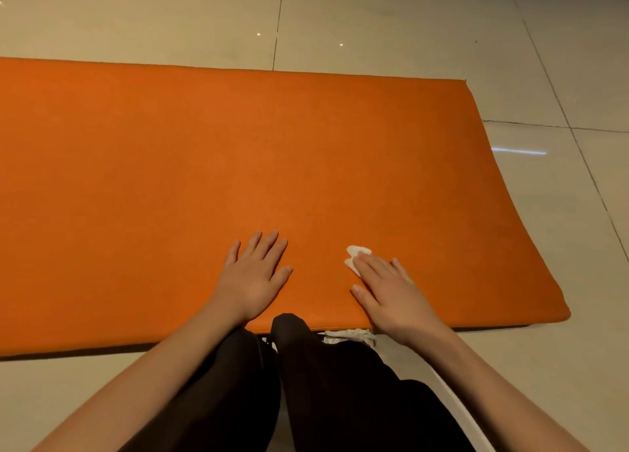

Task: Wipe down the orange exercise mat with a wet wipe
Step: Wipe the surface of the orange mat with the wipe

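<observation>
The orange mat (238, 165) lies flat on the tiled floor (442, 26); near its front edge the left hand (253, 278) rests with fingers spread flat; right of it, the right hand (391, 291) presses straight fingers on the white wet wipe (354, 255).

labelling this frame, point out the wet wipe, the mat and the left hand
wet wipe (355, 251), head view, uncovered white edge
orange mat (204, 162), head view, bare middle
left hand (253, 278), head view, back of hand
</observation>
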The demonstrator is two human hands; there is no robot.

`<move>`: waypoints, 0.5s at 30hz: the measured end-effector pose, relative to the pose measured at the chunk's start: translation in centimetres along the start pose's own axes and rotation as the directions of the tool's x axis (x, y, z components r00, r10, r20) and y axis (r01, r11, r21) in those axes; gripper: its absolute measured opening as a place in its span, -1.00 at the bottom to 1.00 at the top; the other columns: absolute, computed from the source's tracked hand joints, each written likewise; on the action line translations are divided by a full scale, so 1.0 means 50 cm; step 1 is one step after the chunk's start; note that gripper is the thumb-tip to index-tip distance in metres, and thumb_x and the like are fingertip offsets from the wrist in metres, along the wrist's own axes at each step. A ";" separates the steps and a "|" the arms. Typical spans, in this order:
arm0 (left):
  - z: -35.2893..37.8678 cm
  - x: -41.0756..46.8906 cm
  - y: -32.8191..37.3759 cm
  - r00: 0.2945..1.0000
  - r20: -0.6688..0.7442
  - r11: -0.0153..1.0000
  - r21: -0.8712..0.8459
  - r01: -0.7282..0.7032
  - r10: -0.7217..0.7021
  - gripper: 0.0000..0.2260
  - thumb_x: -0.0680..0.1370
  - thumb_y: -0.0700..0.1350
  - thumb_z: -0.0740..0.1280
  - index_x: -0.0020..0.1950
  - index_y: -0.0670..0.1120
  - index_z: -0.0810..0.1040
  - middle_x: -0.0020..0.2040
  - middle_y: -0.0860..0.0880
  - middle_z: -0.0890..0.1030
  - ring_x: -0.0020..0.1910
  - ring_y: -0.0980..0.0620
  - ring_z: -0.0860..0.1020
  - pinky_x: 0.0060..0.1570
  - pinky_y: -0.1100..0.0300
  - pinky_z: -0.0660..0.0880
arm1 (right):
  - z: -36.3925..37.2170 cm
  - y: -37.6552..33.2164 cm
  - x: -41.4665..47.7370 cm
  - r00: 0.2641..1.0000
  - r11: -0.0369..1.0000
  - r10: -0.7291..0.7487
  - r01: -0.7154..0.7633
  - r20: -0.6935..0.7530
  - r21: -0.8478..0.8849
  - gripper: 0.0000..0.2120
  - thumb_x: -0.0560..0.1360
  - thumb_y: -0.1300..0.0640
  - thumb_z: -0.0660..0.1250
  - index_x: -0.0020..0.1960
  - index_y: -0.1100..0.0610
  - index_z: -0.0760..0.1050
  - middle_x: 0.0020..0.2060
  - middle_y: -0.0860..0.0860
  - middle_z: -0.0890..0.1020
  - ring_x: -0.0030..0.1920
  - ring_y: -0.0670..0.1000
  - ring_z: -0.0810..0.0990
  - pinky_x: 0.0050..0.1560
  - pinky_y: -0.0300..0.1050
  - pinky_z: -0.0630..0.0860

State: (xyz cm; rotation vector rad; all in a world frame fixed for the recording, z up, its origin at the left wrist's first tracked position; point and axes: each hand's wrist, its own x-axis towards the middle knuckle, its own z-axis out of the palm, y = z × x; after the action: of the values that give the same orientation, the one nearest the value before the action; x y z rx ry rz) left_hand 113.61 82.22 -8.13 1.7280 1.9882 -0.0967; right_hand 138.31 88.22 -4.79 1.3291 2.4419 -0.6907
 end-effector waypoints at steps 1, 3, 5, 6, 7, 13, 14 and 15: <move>-0.001 -0.001 0.000 1.000 0.001 1.000 0.002 0.000 0.000 -0.14 0.35 0.35 -0.43 0.61 0.11 -0.05 0.61 0.11 -0.11 0.58 0.07 -0.20 0.50 -0.03 -0.25 | -0.004 0.007 0.016 1.000 1.000 0.019 -0.019 -0.022 -0.015 -0.35 0.60 -0.27 -0.17 0.59 0.03 0.01 0.57 -0.06 0.08 0.55 -0.08 -0.01 0.50 -0.10 -0.25; -0.002 -0.002 0.001 1.000 0.001 1.000 0.007 -0.003 0.003 -0.15 0.35 0.35 -0.43 0.61 0.10 -0.06 0.61 0.11 -0.12 0.58 0.07 -0.21 0.51 -0.02 -0.25 | -0.004 0.009 0.053 0.995 0.996 0.087 -0.086 -0.057 0.022 -0.40 0.65 -0.20 -0.06 0.59 0.06 0.01 0.57 -0.03 0.07 0.56 -0.04 -0.02 0.52 -0.05 -0.21; -0.002 -0.004 0.002 1.000 -0.003 1.000 0.006 -0.005 0.005 -0.15 0.36 0.35 -0.43 0.61 0.10 -0.07 0.61 0.11 -0.11 0.58 0.07 -0.21 0.51 -0.03 -0.25 | 0.001 -0.007 0.075 0.988 0.984 0.145 -0.139 -0.050 0.115 -0.39 0.66 -0.18 -0.03 0.61 0.08 -0.05 0.59 -0.03 -0.03 0.57 -0.03 -0.10 0.52 -0.06 -0.23; -0.002 -0.004 0.002 1.000 -0.007 1.000 0.000 -0.005 0.005 -0.15 0.36 0.35 -0.42 0.61 0.10 -0.06 0.61 0.11 -0.11 0.58 0.06 -0.20 0.51 -0.03 -0.25 | 0.003 -0.019 0.075 0.987 0.978 0.153 -0.145 -0.040 0.151 -0.37 0.66 -0.19 -0.03 0.61 0.07 -0.09 0.59 -0.05 -0.08 0.57 -0.04 -0.15 0.52 -0.08 -0.24; -0.002 -0.004 0.001 1.000 -0.010 1.000 -0.005 -0.003 0.003 -0.16 0.36 0.35 -0.42 0.61 0.10 -0.06 0.61 0.11 -0.10 0.58 0.06 -0.20 0.51 -0.03 -0.25 | 0.006 -0.030 0.068 0.989 0.976 0.145 -0.138 -0.031 0.170 -0.36 0.65 -0.20 -0.03 0.61 0.06 -0.11 0.59 -0.07 -0.11 0.57 -0.04 -0.17 0.51 -0.10 -0.25; 0.000 -0.003 0.000 1.000 -0.005 1.000 0.005 0.001 -0.001 -0.18 0.37 0.34 -0.43 0.61 0.12 -0.09 0.61 0.13 -0.12 0.57 0.08 -0.23 0.50 0.00 -0.27 | 0.001 -0.017 0.043 0.996 0.998 0.053 -0.051 -0.065 0.040 -0.43 0.65 -0.20 -0.08 0.59 0.00 0.04 0.56 -0.08 0.09 0.54 -0.05 0.01 0.52 -0.08 -0.16; -0.001 -0.002 -0.001 1.000 -0.005 1.000 0.004 0.001 -0.001 -0.18 0.37 0.34 -0.43 0.61 0.12 -0.09 0.61 0.13 -0.12 0.57 0.09 -0.22 0.51 0.00 -0.27 | -0.001 -0.010 0.056 0.995 0.997 0.070 -0.067 -0.077 0.045 -0.44 0.65 -0.19 -0.07 0.59 0.00 0.04 0.56 -0.08 0.10 0.54 -0.05 0.02 0.53 -0.07 -0.15; -0.001 -0.002 0.000 1.000 -0.005 1.000 0.000 0.003 -0.003 -0.18 0.38 0.35 -0.42 0.61 0.12 -0.08 0.61 0.13 -0.11 0.57 0.09 -0.22 0.51 0.00 -0.27 | -0.001 -0.007 0.069 0.992 0.993 0.096 -0.091 -0.081 0.070 -0.45 0.66 -0.17 -0.05 0.59 0.01 0.02 0.56 -0.07 0.08 0.55 -0.05 0.00 0.54 -0.06 -0.14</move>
State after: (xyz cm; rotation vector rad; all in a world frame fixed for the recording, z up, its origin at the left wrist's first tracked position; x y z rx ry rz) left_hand 113.59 82.16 -8.06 1.7270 1.9940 -0.0929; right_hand 136.16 90.56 -6.22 1.5169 2.4225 -0.7113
